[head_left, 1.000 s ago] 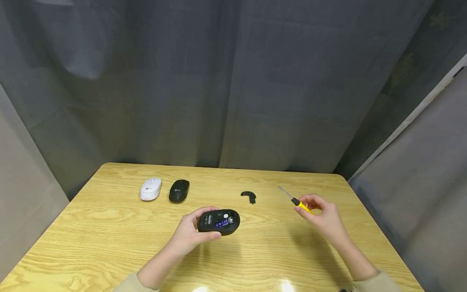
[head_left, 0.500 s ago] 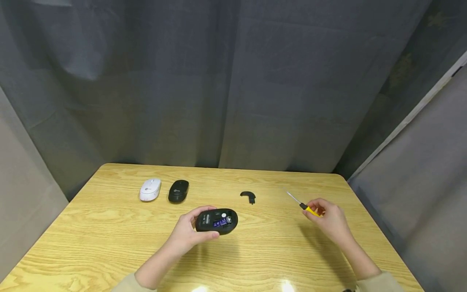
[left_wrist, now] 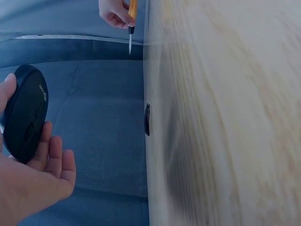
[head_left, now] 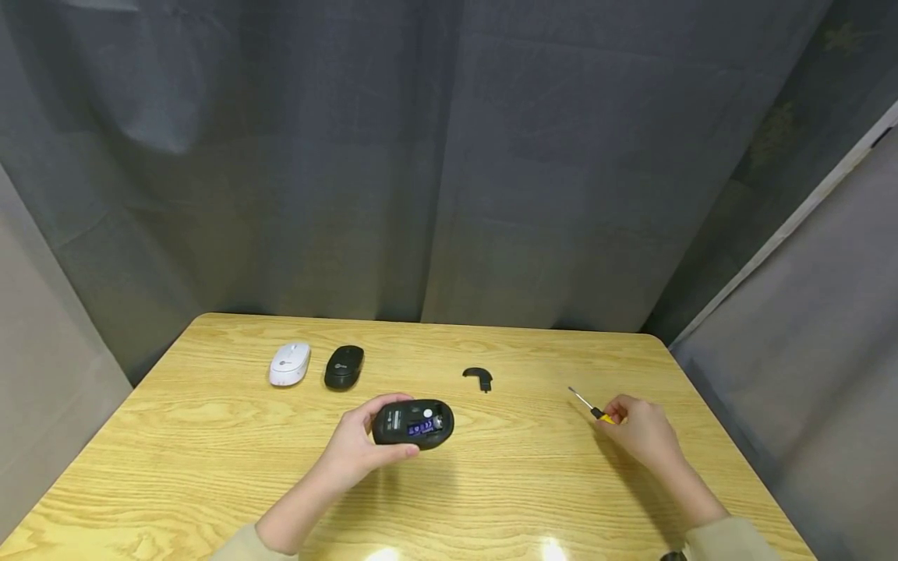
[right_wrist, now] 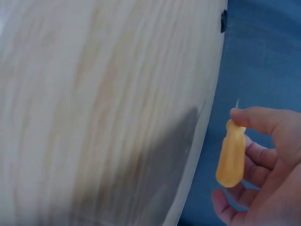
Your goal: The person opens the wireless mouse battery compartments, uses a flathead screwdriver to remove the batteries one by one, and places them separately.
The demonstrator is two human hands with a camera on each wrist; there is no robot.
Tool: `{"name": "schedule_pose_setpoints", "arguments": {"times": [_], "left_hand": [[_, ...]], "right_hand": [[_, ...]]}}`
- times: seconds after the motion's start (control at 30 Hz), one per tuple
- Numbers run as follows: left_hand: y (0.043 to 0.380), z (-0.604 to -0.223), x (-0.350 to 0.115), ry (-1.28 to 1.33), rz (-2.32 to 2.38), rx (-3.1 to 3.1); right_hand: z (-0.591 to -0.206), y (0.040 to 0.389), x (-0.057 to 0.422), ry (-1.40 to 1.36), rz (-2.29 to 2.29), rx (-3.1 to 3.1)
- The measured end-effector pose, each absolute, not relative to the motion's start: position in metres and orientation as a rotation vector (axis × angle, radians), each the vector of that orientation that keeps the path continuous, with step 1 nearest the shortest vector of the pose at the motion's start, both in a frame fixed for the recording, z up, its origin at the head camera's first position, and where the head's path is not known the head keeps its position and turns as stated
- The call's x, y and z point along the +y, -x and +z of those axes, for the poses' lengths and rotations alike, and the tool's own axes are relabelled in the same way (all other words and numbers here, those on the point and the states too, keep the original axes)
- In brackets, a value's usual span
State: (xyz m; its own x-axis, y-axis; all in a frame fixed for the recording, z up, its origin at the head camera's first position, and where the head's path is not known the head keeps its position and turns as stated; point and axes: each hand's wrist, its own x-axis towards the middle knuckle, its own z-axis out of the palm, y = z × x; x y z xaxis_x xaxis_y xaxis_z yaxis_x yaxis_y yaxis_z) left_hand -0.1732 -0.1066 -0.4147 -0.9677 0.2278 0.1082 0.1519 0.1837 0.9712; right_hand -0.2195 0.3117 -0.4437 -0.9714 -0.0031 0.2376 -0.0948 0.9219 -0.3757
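Note:
My left hand point(head_left: 354, 442) grips a black computer mouse point(head_left: 400, 425) above the table, thumb along its near edge. The mouse's underside faces up, its battery bay uncovered, with a purple battery point(head_left: 425, 426) lying inside. In the left wrist view the mouse's top shell point(left_wrist: 29, 110) shows, the fingers around it. Off to the right, my right hand point(head_left: 644, 432) pinches a small screwdriver point(head_left: 596, 413) by its yellow handle, the metal shaft pointing away to the upper left. The right wrist view shows the handle point(right_wrist: 230, 160) with the thumb near its neck.
A curved black battery cover point(head_left: 480, 377) lies on the wooden table point(head_left: 519, 483) between and beyond the hands. Towards the back left sit a white mouse point(head_left: 290, 364) and another black mouse point(head_left: 344, 367). A grey curtain point(head_left: 449, 171) hangs behind the table.
My right hand has moved right and slightly down with the screwdriver, away from the held mouse. The left hand and its mouse have shifted slightly left.

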Motion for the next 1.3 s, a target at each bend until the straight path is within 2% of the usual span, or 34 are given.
{"name": "schedule_pose_setpoints", "arguments": {"times": [0.47,0.77,1.3], "left_hand": [[0.172,-0.417,-0.104,-0.387,1.854,2.487],[0.159,-0.393,-0.101,-0.364,1.839,2.480],[0.158,-0.387,-0.100,-0.403,1.830,2.473]], "right_hand": [[-0.453,0.220,0.325,0.005,0.506,-3.045],[-0.453,0.221,0.327,0.013,0.511,-3.095],[-0.420,0.216,0.313,-0.082,0.609,-3.049]]}}
